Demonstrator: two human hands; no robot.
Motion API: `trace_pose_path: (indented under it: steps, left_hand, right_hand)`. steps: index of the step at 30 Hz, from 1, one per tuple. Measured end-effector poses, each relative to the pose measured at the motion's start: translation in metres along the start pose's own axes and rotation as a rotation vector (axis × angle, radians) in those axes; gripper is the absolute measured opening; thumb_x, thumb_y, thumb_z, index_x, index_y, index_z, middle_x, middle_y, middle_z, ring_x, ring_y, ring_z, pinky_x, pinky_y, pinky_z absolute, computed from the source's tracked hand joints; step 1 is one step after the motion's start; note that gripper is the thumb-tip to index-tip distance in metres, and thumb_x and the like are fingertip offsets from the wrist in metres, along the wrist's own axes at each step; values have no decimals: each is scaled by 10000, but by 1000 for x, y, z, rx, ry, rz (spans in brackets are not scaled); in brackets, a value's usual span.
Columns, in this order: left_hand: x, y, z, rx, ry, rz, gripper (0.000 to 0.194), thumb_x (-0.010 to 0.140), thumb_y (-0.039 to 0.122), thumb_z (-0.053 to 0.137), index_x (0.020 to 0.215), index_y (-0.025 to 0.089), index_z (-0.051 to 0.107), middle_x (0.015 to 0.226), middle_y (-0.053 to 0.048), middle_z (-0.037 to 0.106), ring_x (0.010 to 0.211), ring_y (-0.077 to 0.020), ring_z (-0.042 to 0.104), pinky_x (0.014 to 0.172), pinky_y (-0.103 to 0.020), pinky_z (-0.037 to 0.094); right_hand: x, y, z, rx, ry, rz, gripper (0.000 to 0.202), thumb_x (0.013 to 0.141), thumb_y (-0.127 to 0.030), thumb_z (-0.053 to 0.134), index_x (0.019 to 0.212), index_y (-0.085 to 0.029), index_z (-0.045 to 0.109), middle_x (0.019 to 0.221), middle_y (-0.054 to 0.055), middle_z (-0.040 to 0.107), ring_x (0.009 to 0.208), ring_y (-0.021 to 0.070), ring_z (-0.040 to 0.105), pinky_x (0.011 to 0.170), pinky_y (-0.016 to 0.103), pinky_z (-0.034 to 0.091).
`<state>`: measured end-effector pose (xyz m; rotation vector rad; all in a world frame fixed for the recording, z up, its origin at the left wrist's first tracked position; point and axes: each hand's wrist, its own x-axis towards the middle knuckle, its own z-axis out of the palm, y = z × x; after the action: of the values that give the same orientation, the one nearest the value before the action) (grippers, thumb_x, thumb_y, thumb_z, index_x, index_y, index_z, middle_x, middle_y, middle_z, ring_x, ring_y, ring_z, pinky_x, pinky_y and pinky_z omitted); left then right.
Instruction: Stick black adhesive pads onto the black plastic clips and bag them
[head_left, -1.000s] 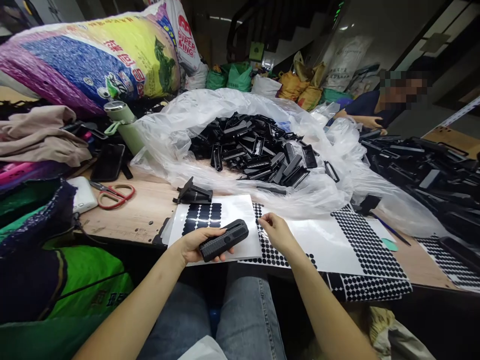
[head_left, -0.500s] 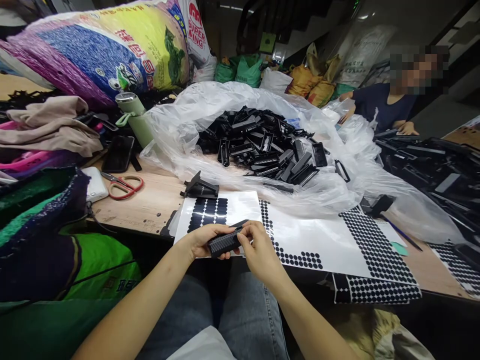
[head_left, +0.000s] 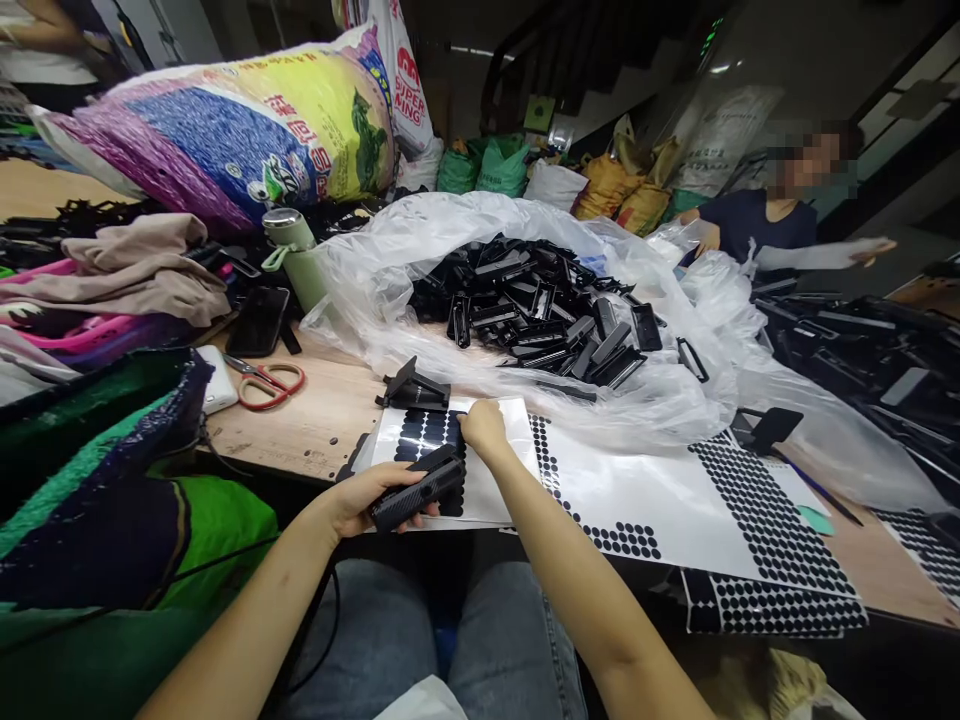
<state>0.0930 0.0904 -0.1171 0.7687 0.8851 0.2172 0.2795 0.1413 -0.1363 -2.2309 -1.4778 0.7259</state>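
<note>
I have the left hand (head_left: pixel 358 497) wrapped around a black ribbed part (head_left: pixel 420 490), thumb on top and fingers beneath, holding it over the bench's near edge, across the near left corner of a white sheet (head_left: pixel 491 495). My right hand (head_left: pixel 484 428) has its fingertips bunched at the right end of the black oval stickers (head_left: pixel 424 425) on that sheet; I cannot tell whether they pinch one. At the sheet's far left corner I see a black bracket (head_left: pixel 420 388). To the right, a dotted sheet (head_left: pixel 637 470) runs along the bench's near edge. Farther in, black pieces (head_left: pixel 536 315) lie heaped in a clear plastic bag (head_left: pixel 367 290). Toward the bench's left end are red-handled scissors (head_left: pixel 281 383), with a phone (head_left: pixel 257 322) beyond them.
</note>
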Motion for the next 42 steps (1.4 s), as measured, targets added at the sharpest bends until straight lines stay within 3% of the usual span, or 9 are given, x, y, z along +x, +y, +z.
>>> trace_pose_path:
  steps: [7, 12, 18, 21, 26, 31, 36, 42]
  left_hand:
    - [-3, -4, -20, -1, 59, 39, 405, 753, 339, 601, 1069, 106, 504, 883, -165, 672, 551, -152, 633, 441, -199, 468]
    - [-2, -5, -20, -14, 58, 43, 386, 740, 338, 617, 1033, 108, 515, 882, -145, 667, 553, -151, 637, 433, -194, 467]
    - [-1, -6, -22, -16, 58, 47, 406, 733, 354, 624, 1027, 91, 528, 857, -143, 675, 553, -150, 638, 429, -190, 466]
    - [2, -7, -26, -18, 36, 53, 393, 750, 357, 602, 1021, 81, 534, 866, -157, 679, 562, -157, 643, 426, -190, 467]
    - [4, -4, -32, -62, -6, 18, 370, 785, 359, 543, 1001, 59, 550, 867, -192, 682, 533, -163, 640, 429, -201, 483]
    - [1, 5, -22, -79, -157, 2, 364, 807, 346, 487, 985, 38, 565, 903, -228, 669, 510, -164, 638, 433, -201, 484]
    - [-2, 8, -9, -29, -266, 19, 343, 823, 325, 465, 1013, 52, 550, 876, -221, 674, 491, -169, 637, 427, -206, 479]
    - [-5, 7, -3, 31, -282, 28, 333, 811, 330, 502, 1010, 65, 541, 873, -209, 676, 488, -176, 638, 405, -208, 464]
  right_hand:
    - [7, 2, 17, -30, 0, 130, 343, 770, -259, 532, 1057, -72, 546, 1137, 250, 512, 973, 314, 562, 709, 361, 440]
    - [7, -4, 17, 14, 2, 164, 252, 747, -239, 546, 958, -111, 595, 1022, 202, 591, 934, 303, 583, 687, 342, 439]
    - [2, -11, 19, 127, 79, 218, 263, 719, -243, 561, 943, -109, 593, 1073, 222, 563, 990, 318, 553, 727, 360, 420]
    - [-2, -14, 13, 257, 54, 199, 171, 716, -235, 544, 827, -122, 609, 955, 177, 609, 921, 285, 574, 706, 338, 417]
    - [-39, -8, -12, 535, -83, 59, 194, 752, -328, 476, 758, -159, 572, 848, 63, 617, 783, 154, 571, 682, 256, 424]
    - [-95, 6, -36, 753, -316, -32, 242, 646, -397, 608, 650, -167, 533, 800, 26, 601, 717, 121, 533, 719, 278, 422]
    - [-117, 14, -46, 809, -336, -13, 253, 653, -396, 631, 674, -167, 523, 800, 14, 561, 716, 117, 491, 745, 299, 400]
    - [-126, 19, -51, 822, -360, 15, 254, 647, -390, 646, 679, -166, 531, 797, 15, 533, 786, 139, 497, 756, 306, 422]
